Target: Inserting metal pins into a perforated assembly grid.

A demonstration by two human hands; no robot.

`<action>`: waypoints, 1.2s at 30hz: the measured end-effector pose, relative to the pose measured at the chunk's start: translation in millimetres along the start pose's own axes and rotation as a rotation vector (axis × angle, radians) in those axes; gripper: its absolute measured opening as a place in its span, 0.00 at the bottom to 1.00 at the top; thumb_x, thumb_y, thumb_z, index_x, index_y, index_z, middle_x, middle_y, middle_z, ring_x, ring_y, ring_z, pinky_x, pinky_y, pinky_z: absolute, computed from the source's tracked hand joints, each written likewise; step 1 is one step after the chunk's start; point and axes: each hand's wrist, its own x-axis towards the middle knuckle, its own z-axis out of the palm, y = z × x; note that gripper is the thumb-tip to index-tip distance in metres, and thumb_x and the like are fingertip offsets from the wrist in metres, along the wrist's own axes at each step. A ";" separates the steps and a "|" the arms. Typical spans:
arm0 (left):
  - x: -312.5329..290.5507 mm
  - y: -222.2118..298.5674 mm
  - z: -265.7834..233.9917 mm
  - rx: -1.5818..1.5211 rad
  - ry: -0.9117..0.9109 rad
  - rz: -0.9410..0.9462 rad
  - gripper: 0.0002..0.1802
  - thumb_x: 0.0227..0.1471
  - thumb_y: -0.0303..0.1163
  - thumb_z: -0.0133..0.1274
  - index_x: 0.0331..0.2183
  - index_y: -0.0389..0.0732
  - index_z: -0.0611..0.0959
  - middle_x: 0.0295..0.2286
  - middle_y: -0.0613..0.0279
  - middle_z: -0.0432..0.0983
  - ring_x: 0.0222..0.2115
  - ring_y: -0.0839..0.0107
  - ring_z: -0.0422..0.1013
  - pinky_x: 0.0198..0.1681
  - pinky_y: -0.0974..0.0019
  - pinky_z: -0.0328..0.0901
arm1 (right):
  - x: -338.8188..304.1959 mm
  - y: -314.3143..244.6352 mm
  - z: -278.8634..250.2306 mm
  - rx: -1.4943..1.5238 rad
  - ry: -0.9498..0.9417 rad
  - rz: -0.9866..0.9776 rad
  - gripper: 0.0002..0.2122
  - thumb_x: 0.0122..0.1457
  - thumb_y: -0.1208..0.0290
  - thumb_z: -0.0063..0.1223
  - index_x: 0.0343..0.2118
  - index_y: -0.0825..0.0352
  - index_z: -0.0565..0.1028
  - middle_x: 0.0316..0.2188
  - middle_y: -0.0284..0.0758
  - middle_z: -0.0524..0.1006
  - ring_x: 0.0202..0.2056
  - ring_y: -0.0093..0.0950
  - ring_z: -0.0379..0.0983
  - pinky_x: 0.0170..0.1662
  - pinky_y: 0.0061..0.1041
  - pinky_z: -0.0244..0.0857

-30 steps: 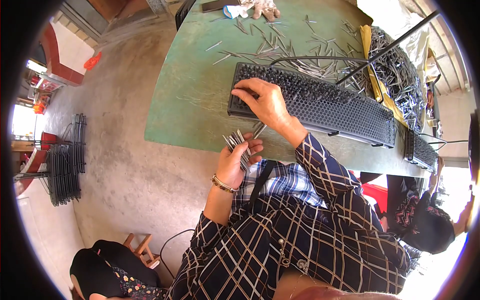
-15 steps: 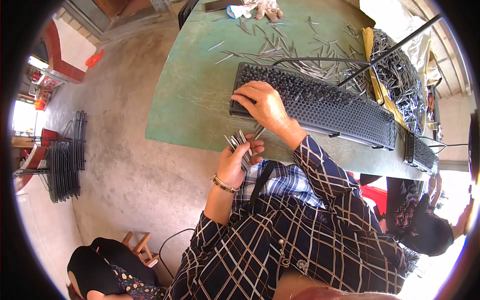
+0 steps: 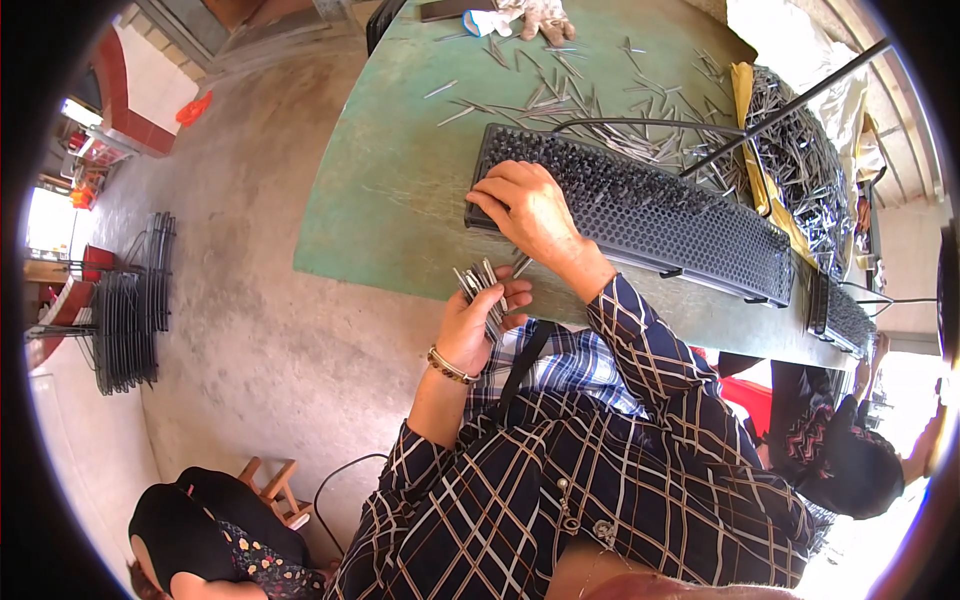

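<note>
My left hand [image 3: 468, 328] is closed around a bundle of thin metal rods [image 3: 484, 282], held at the near edge of the green table [image 3: 385, 205]. Their tips fan upward past my thumb. Over the left end of a long black tray [image 3: 690, 240] full of round holes is my right hand [image 3: 540, 212], its fingers pinched together. Whatever they pinch is hidden beneath them. Dark rod ends stand packed in the tray's far and left rows, while the holes along its nearer right part show bare.
Loose metal rods [image 3: 545, 100] lie scattered beyond the tray, with gloves [image 3: 545, 22] at the far edge. A yellow-edged sack of rods [image 3: 795, 140] stands at right, beside a smaller black tray [image 3: 838, 312]. A black bar [image 3: 780, 108] crosses above the table. One person [image 3: 215, 530] is at lower left.
The whole view has shifted slightly. Both hands keep nearly the same places and grips, the right at the tray's left end and the left around the rods.
</note>
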 end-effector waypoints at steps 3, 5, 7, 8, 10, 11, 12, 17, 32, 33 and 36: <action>6.3 3.2 4.0 0.003 -0.011 -0.005 0.17 0.55 0.29 0.45 0.46 0.35 0.70 0.36 0.51 0.74 0.36 0.66 0.72 0.33 0.65 0.70 | 3.3 8.1 -1.5 -0.011 0.031 0.019 0.05 0.46 0.74 0.58 0.26 0.68 0.77 0.27 0.35 0.75 0.29 0.35 0.71 0.33 0.29 0.65; 2.5 5.6 1.8 -0.011 0.007 0.008 0.17 0.55 0.29 0.45 0.46 0.35 0.70 0.36 0.51 0.74 0.36 0.66 0.72 0.34 0.65 0.70 | 3.6 4.2 0.4 0.027 0.060 0.018 0.05 0.46 0.75 0.58 0.26 0.69 0.77 0.27 0.36 0.75 0.28 0.35 0.71 0.32 0.28 0.65; -3.4 7.4 -0.3 -0.018 0.031 0.038 0.17 0.55 0.29 0.46 0.46 0.35 0.70 0.36 0.51 0.74 0.36 0.65 0.72 0.34 0.65 0.70 | 3.0 -8.3 -5.3 0.188 0.104 0.139 0.06 0.49 0.72 0.56 0.25 0.70 0.77 0.24 0.35 0.74 0.26 0.34 0.71 0.30 0.31 0.65; -4.2 6.6 -6.3 -0.047 0.013 0.059 0.17 0.55 0.30 0.46 0.46 0.35 0.70 0.36 0.51 0.74 0.36 0.65 0.73 0.34 0.65 0.71 | 1.5 -16.0 -5.1 0.220 0.108 0.117 0.06 0.49 0.72 0.56 0.25 0.70 0.77 0.24 0.35 0.74 0.26 0.34 0.71 0.30 0.31 0.65; -8.3 9.0 -2.4 -0.070 -0.018 0.082 0.18 0.55 0.31 0.47 0.46 0.35 0.70 0.36 0.52 0.75 0.37 0.65 0.73 0.34 0.64 0.71 | -9.8 -28.0 -16.8 0.473 -0.113 0.375 0.08 0.51 0.70 0.57 0.27 0.72 0.77 0.25 0.37 0.75 0.23 0.30 0.71 0.27 0.26 0.65; -9.4 7.6 -6.1 -0.087 -0.051 0.105 0.16 0.54 0.31 0.47 0.45 0.37 0.71 0.37 0.54 0.74 0.37 0.66 0.72 0.34 0.65 0.71 | -15.8 -33.5 -13.5 0.541 -0.183 0.435 0.10 0.51 0.69 0.58 0.29 0.72 0.77 0.24 0.37 0.75 0.23 0.26 0.71 0.26 0.25 0.64; -4.5 5.5 1.8 -0.059 -0.091 0.105 0.16 0.55 0.31 0.47 0.45 0.36 0.71 0.37 0.55 0.74 0.37 0.66 0.72 0.35 0.65 0.71 | -26.7 -29.6 -18.1 0.573 -0.237 0.517 0.11 0.51 0.68 0.58 0.30 0.72 0.77 0.23 0.37 0.75 0.22 0.23 0.70 0.25 0.23 0.64; -19.6 6.5 11.0 0.026 -0.136 0.113 0.16 0.56 0.31 0.45 0.46 0.36 0.70 0.39 0.56 0.73 0.39 0.65 0.73 0.36 0.64 0.71 | -36.0 -48.2 -36.7 0.808 -0.381 0.777 0.11 0.51 0.71 0.58 0.33 0.75 0.76 0.22 0.35 0.77 0.22 0.18 0.70 0.24 0.18 0.64; -45.0 -19.6 23.3 0.113 0.070 0.134 0.17 0.55 0.37 0.48 0.44 0.38 0.73 0.35 0.59 0.75 0.36 0.71 0.73 0.36 0.68 0.70 | -75.6 -29.2 -32.4 0.972 -0.391 0.693 0.12 0.51 0.67 0.60 0.31 0.74 0.78 0.23 0.35 0.78 0.24 0.18 0.70 0.27 0.18 0.64; -48.3 -22.3 22.6 0.113 0.084 0.148 0.17 0.55 0.37 0.48 0.44 0.38 0.73 0.35 0.59 0.75 0.36 0.71 0.73 0.36 0.68 0.70 | -76.2 -31.9 -29.7 0.968 -0.385 0.658 0.12 0.51 0.68 0.60 0.31 0.74 0.78 0.22 0.34 0.78 0.24 0.17 0.70 0.27 0.17 0.64; -50.2 -29.1 21.6 0.128 0.138 0.198 0.17 0.55 0.36 0.49 0.42 0.36 0.73 0.37 0.57 0.75 0.36 0.70 0.73 0.33 0.68 0.71 | -81.2 -31.9 -28.2 0.988 -0.376 0.651 0.12 0.51 0.69 0.59 0.31 0.74 0.78 0.22 0.34 0.78 0.24 0.17 0.70 0.27 0.17 0.64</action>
